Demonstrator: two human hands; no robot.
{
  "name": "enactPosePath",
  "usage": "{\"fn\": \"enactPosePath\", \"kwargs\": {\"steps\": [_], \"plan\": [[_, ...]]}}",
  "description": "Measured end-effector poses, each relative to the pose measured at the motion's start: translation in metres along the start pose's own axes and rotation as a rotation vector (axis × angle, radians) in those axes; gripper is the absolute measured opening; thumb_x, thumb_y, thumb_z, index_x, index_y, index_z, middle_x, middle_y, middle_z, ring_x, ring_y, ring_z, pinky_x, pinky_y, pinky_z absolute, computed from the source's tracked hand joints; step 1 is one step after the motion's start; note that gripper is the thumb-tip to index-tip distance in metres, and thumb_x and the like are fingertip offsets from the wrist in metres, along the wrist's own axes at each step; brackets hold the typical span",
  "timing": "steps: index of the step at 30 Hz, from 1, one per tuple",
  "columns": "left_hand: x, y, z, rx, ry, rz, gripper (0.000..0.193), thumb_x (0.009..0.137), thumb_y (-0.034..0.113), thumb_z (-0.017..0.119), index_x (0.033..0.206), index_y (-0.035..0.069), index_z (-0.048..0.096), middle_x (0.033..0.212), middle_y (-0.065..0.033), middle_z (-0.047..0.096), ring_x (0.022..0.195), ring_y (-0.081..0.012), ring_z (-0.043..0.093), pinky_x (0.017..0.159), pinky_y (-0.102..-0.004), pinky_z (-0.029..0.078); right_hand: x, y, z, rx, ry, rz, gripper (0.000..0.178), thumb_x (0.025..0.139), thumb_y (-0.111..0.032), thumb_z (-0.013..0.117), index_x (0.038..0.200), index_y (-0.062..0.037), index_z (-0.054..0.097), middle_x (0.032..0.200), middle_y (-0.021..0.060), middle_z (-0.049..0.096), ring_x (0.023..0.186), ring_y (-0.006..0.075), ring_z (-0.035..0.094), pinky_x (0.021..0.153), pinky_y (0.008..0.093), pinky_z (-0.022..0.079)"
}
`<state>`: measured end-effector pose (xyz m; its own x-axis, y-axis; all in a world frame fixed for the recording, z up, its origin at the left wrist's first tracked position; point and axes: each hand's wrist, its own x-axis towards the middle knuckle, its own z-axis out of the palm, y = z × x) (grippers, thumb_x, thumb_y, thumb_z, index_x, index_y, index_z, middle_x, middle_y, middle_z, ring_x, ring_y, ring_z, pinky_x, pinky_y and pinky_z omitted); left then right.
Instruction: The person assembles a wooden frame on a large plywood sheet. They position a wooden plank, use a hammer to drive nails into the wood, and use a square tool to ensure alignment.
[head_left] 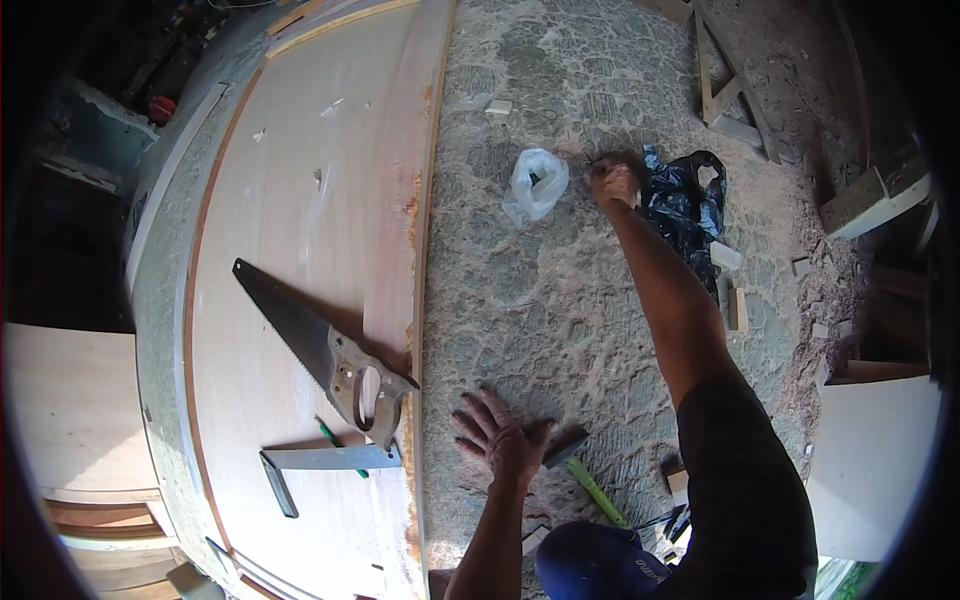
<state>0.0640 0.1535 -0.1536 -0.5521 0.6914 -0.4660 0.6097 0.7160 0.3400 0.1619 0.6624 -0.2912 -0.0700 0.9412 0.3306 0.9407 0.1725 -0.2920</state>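
My left hand [497, 437] rests on the rough concrete floor with its fingers spread, holding nothing. Just right of its thumb lies a hammer [592, 488] with a green handle and a dark head. Farther off, my right hand [615, 182] is reached out low over the floor, fingers curled closed; what they hold, if anything, is hidden. Beside it on the right is a crumpled black plastic bag [682, 212]. A whitish, open-mouthed plastic bag [538, 184] stands a little to its left.
A long wooden panel [300, 200] spans the left, bearing a handsaw [325, 352], a try square [330, 458] and a thin green pencil-like stick [326, 432]. Wood offcuts [738, 309] lie to the right. A wooden frame [728, 90] is at far right. Something rounded and dark blue [595, 562] shows at bottom.
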Motion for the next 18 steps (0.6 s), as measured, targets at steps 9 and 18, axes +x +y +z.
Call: {"fn": "enactPosePath", "kwargs": {"steps": [9,18], "plan": [[-0.002,-0.012,0.003,0.048,-0.041,-0.050,0.144,0.068,0.070,0.079,0.160,0.012,-0.015,0.164,-0.0268,-0.020,0.149,-0.0531,-0.020,0.111,-0.0758,-0.006,0.012,-0.024,-0.026,0.111,-0.019,-0.021,0.020,0.095,-0.022,0.052,0.102,-0.0096,0.065,0.095,0.0114,0.068,0.093,0.0307,0.068,0.085,0.0360,0.054],[0.000,-0.011,0.004,0.046,-0.043,-0.011,0.144,0.069,0.073,0.077,0.160,0.011,-0.015,0.164,-0.0278,-0.019,0.149,-0.0533,-0.020,0.110,-0.0761,-0.007,0.031,-0.031,-0.022,-0.168,-0.193,-0.233,0.030,0.096,-0.025,0.043,0.104,-0.0036,0.063,0.089,0.0126,0.068,0.076,0.0270,0.068,0.071,0.0467,0.054]]}}
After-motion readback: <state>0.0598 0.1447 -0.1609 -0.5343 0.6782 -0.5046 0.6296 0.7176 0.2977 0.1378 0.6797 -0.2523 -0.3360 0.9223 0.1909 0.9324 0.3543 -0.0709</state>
